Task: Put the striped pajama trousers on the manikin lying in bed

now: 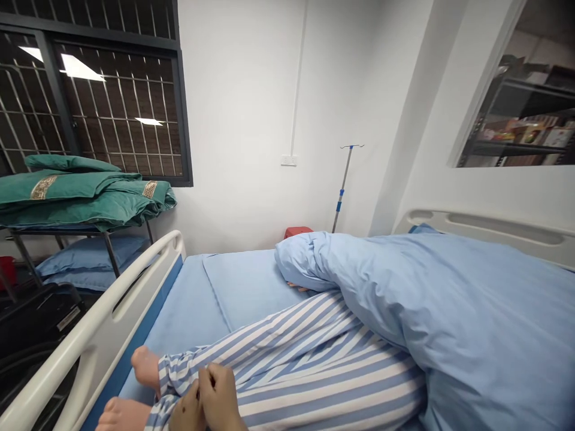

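My left hand [187,414] and my right hand [220,396] sit close together at the bottom of the view, and both pinch the cloth of blue-and-white striped pyjama trousers [287,371] near the cuff. The trousers are on a figure lying on the bed, and its bare feet [146,366] look like a manikin's. A second foot [123,416] lies just below, cut off by the frame. A light blue duvet [449,299] covers the figure's upper part. A small hand [297,287] shows beneath the duvet's folded edge.
A white bed side rail [96,323] runs along the left of the blue sheet [215,293]. Beyond it, green quilts [76,194] lie on a rack above blue pillows [90,269]. A black wheelchair [36,317] stands low left. An IV pole [342,188] rises behind the bed.
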`<state>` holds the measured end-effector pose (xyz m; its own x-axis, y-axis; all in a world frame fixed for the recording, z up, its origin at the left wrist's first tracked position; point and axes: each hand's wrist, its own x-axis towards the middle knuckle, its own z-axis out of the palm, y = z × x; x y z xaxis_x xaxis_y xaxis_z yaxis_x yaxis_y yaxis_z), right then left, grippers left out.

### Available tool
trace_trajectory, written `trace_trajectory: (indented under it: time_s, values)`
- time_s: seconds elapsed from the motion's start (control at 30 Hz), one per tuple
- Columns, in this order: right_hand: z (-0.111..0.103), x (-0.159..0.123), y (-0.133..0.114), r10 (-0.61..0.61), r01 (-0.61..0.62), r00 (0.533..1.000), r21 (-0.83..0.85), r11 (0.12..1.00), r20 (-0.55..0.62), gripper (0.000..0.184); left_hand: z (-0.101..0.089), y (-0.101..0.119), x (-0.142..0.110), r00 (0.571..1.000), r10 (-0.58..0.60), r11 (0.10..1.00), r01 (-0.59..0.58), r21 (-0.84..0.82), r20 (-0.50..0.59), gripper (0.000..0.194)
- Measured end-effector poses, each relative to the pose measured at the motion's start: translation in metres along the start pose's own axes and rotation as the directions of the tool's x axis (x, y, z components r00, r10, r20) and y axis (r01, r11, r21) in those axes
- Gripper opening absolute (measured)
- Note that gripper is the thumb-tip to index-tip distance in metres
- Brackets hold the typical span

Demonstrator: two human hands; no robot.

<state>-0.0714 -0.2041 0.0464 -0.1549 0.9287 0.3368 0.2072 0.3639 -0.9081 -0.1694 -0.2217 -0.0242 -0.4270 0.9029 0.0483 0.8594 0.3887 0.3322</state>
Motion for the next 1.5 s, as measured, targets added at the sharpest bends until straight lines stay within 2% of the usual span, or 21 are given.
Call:
trace_trajectory:
  time_s: [0.07, 0.17, 0.27, 0.33, 0.4, 0.53, 0.63, 0.7, 0.77, 0.87, 0.93, 1.03, 1.13, 1.23, 1.3, 1.4, 1.5]
  values:
    - [0.017, -0.006, 0.003, -0.009, 0.009, 0.998, -0.007, 1.0, -0.064, 0.041, 0.003, -0.001, -0.002, 0.997, 0.031, 0.998, -0.035, -0.059, -0.065, 0.031]
    - [0.072, -0.009, -0.005, -0.022, 0.022, 0.996, 0.001, 1.0, -0.085, 0.043, 0.011, -0.004, -0.005, 0.985, 0.103, 0.983, -0.122, -0.134, -0.141, 0.025]
    - [0.13, -0.005, -0.019, -0.084, 0.084, 0.994, -0.01, 0.996, -0.064, 0.048, 0.017, -0.009, -0.004, 0.985, 0.122, 0.981, -0.138, -0.134, -0.119, 0.026]
    - [0.146, -0.005, -0.018, -0.093, 0.089, 0.99, -0.043, 0.995, -0.109, 0.048, 0.018, -0.012, -0.001, 0.986, 0.142, 0.979, -0.154, -0.134, -0.09, 0.028]
    - [0.137, -0.009, -0.006, -0.08, 0.07, 0.982, -0.066, 0.995, -0.173, 0.046, 0.016, -0.014, 0.003, 0.984, 0.163, 0.973, -0.173, -0.152, -0.073, 0.029]
    - [0.071, -0.02, 0.033, -0.061, 0.038, 0.97, -0.102, 0.994, -0.236, 0.045, 0.006, -0.009, 0.009, 0.98, 0.197, 0.958, -0.197, -0.208, -0.02, 0.029]
    - [0.031, -0.022, 0.054, -0.07, 0.037, 0.97, -0.141, 0.989, -0.234, 0.046, -0.012, 0.004, 0.008, 0.99, 0.126, 0.928, -0.142, -0.345, -0.069, 0.022]
    - [0.02, -0.021, 0.059, -0.082, 0.047, 0.975, -0.168, 0.985, -0.207, 0.048, -0.029, 0.017, 0.005, 0.995, 0.012, 0.871, -0.061, -0.487, -0.103, 0.025]
    - [0.018, -0.019, 0.059, -0.08, 0.054, 0.984, -0.166, 0.985, -0.159, 0.049, -0.046, 0.032, 0.001, 0.989, -0.083, 0.782, -0.009, -0.623, -0.118, 0.036]
    - [0.018, -0.017, 0.055, -0.056, 0.044, 0.993, -0.106, 0.993, -0.108, 0.052, -0.06, 0.051, -0.002, 0.978, -0.142, 0.65, -0.024, -0.759, -0.152, 0.042]
    - [0.016, -0.017, 0.053, -0.037, 0.031, 0.992, -0.046, 0.998, -0.117, 0.053, -0.057, 0.054, -0.003, 0.973, -0.176, 0.633, -0.007, -0.774, -0.152, 0.042]
    - [0.014, -0.016, 0.052, -0.022, 0.026, 0.991, 0.031, 0.999, -0.132, 0.053, -0.033, 0.048, -0.007, 0.971, -0.17, 0.741, 0.013, -0.671, -0.168, 0.037]
    - [0.014, -0.016, 0.052, -0.003, 0.01, 0.987, 0.042, 0.999, -0.163, 0.053, -0.003, 0.036, -0.012, 0.967, -0.06, 0.849, -0.08, -0.522, -0.246, 0.026]
    - [0.015, -0.017, 0.053, 0.004, 0.001, 0.981, 0.028, 1.0, -0.192, 0.054, 0.016, 0.027, -0.014, 0.956, 0.049, 0.932, -0.148, -0.331, -0.289, 0.032]
    - [0.016, -0.018, 0.053, -0.011, 0.014, 0.98, 0.013, 1.0, -0.198, 0.053, 0.019, 0.023, -0.013, 0.969, 0.072, 0.958, -0.134, -0.254, -0.238, 0.035]
    - [0.016, -0.02, 0.053, -0.014, 0.011, 0.981, -0.018, 1.0, -0.191, 0.051, 0.018, 0.02, -0.009, 0.989, 0.026, 0.971, -0.059, -0.23, -0.142, 0.035]
    - [0.018, -0.02, 0.054, 0.017, -0.026, 0.986, -0.057, 0.998, -0.166, 0.049, 0.016, 0.021, -0.009, 0.991, -0.006, 0.972, -0.026, -0.233, -0.135, 0.032]
